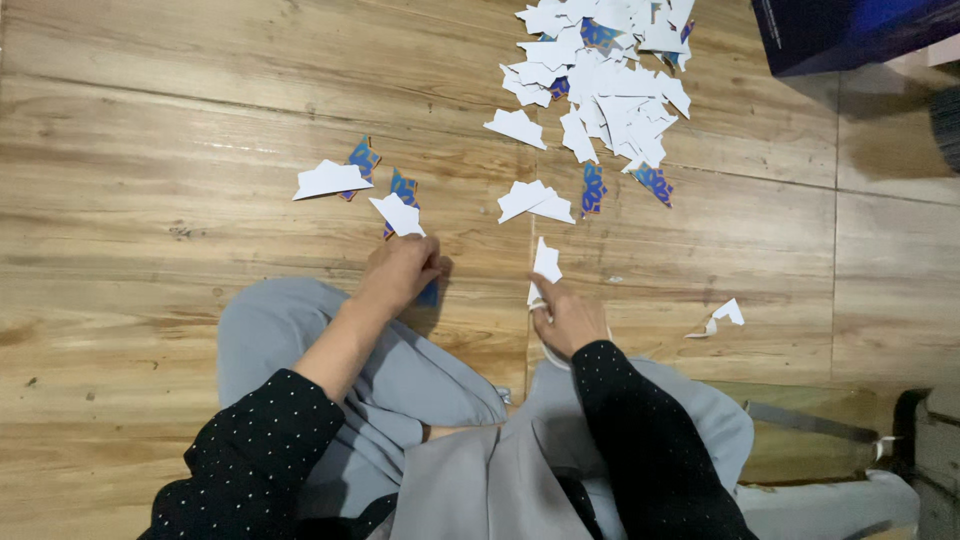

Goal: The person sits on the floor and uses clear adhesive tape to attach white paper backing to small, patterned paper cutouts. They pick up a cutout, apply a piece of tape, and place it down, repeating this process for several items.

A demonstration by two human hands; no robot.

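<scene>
**Down on the floor with cut paper pieces**

Right now my left hand [400, 272] is curled shut over a white cut paper scrap with a jagged edge [398, 214], which pokes out past my knuckles away from me; a blue patterned bit [429, 293] shows under the heel of that hand. My right hand [567, 318] pinches a small white pointed paper piece [546, 265] between thumb and fingertips, its long axis running straight away from my body, tip up toward the heap.

Both pieces lie just ahead of my knees on the pale wooden plank floor [150, 150], glossy and grained. Farther out, ahead and to the right, sits the loose pile of white and blue-patterned paper cuttings [605, 80], flat, thin, sharp-cornered; my right hand is the nearer one to it. A few strays lie between: a white triangle with a blue piece beside it [332, 180] off to my left, and a tiny curled white offcut [722, 317] to my right. A dark blue box corner [850, 30] sits beyond the pile.
</scene>
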